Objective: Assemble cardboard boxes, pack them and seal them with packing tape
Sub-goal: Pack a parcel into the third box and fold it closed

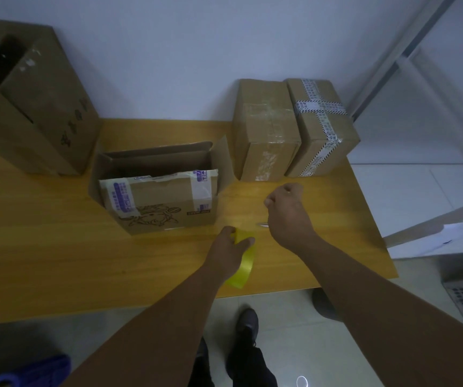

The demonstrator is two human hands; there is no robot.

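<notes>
A: What can go wrong here?

B: The left hand (231, 244) grips the yellow tape roll (242, 261) over the table (43, 233), near its front edge. The fingers and thumb wrap round the roll. If the grip gets loose, I think the roll could drop and roll off the edge.

A: And the right hand (286, 208)?

B: Its fingers are curled in tight. It may be pinching the end of the tape, but I cannot tell. If it is, the loose strip could twist and stick to itself. Then it would be no good.

A: Anything else?

B: The open box (157, 216) beside the hands has its top flaps up. Tape put on before the flaps are folded down would not shut it. I think the box might also slide when it is pushed.

A: What is in the open box?

B: It is dark inside. I cannot tell.

A: And the tall box (37, 121) on the left?

B: Its top is open, and something dark sits in it. I cannot say what.

A: The two at the back right?

B: Both are shut. The plain box (263, 129) has clear tape on it. The striped-tape box (322, 118) stands right next to it. Nobody can see inside them.
</notes>
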